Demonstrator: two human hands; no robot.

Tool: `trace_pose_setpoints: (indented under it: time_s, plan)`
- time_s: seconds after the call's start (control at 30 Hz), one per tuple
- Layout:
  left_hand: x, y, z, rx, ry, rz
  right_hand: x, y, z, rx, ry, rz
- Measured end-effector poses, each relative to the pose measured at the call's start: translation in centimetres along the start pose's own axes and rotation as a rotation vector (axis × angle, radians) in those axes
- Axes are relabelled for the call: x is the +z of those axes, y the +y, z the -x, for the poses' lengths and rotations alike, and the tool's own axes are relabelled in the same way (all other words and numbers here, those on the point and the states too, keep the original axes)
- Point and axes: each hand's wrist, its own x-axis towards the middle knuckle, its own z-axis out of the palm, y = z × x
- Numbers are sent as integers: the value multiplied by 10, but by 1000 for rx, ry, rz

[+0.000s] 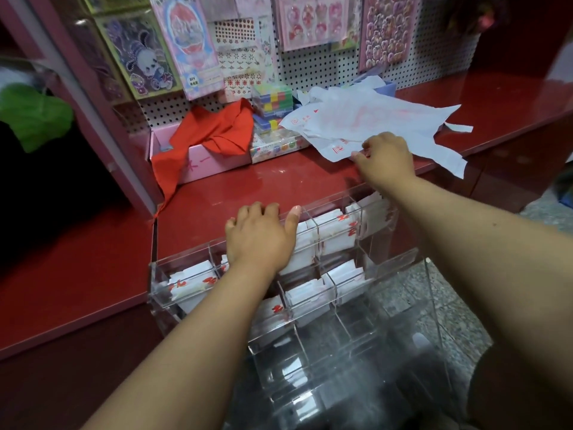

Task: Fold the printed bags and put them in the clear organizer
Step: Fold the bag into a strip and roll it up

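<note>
The left hand (pixel 259 235) lay flat, fingers spread wide, on the far top rim of the clear organizer (pixel 400 262), which stood against the near edge of the red counter (pixel 248 187). Folded printed bags (pixel 336 235) filled its upper compartments; the lower ones nearer the camera looked bare. The right hand (pixel 386 158) pinched the near edge of an unfolded printed bag (pixel 366 122) lying far right on the counter. Bare counter stretched between organizer and the pink box (pixel 201 164) draped with red cloth (pixel 214 131).
</note>
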Motion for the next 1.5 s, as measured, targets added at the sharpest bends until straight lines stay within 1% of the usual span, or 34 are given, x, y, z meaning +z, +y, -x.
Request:
trace_pose_setpoints:
  time_s: [0.03,0.13,0.17,0.2,0.27,0.33,0.43,0.5,0.53,0.63,0.67,0.73,0.83,0.87,0.93,0.97,1.03,1.07,1.13,1.17,1.2,1.23,1.27,1.37,1.43,1.5]
  plan:
    - [0,0,0,-6,-7,0,2,1,-9,6,-39,69]
    - [1,0,-1,-12,-19,8,9,3,-31,-40,-233,270]
    - [1,0,-1,-15,-24,14,12,1,-37,-59,-277,307]
    - [0,0,-2,-17,-28,19,14,-1,-41,-69,-286,311]
    - [0,0,-3,-18,-28,18,15,-7,-49,-90,-205,243]
    - [1,0,-3,-20,-22,26,13,-11,-51,-118,-100,102]
    - [1,-1,-3,-32,-22,58,7,-14,-44,-183,-28,-105]
    - [-1,0,-2,-37,-20,73,7,-12,-40,-210,-36,-89]
    - [-2,0,-1,-37,-23,74,7,-9,-39,-188,-73,-44]
    - [-4,0,1,-34,-27,89,10,2,-44,-39,-255,153]
    - [-4,1,1,-33,-29,96,11,4,-47,-4,-290,204]
    - [-6,1,1,-36,-25,102,13,5,-53,22,-300,229]
    - [-6,1,-1,-49,-33,117,9,-1,-50,-38,-234,183]
    - [-6,2,-1,-51,-19,136,5,-5,-46,-86,-211,154]
    - [-7,1,0,-69,23,208,-2,-18,-31,-244,-177,51]
    - [-11,1,1,-102,49,301,-5,-27,-19,-338,-188,-13]
    - [-16,-4,-4,-213,96,631,-12,-45,10,-519,-244,-125]
    - [-23,-6,-4,-286,97,859,-15,-53,28,-590,-281,-172]
    - [-44,-14,1,-418,121,1374,-26,-64,60,-671,-363,-259]
    - [-53,-22,3,-454,92,1637,-32,-68,74,-695,-405,-306]
    - [-62,-31,8,-475,28,1850,-38,-70,86,-720,-444,-347]
    - [-70,-41,14,-496,-27,1951,-44,-73,97,-748,-478,-375]
    - [-76,-52,18,-518,-56,1949,-50,-74,105,-766,-513,-392]
    - [-72,-84,29,-584,8,1682,-64,-75,124,-748,-623,-416]
    - [-68,-90,41,-517,48,1509,-68,-76,135,-740,-683,-397]
    - [-65,-95,52,-462,52,1381,-70,-78,147,-740,-739,-361]
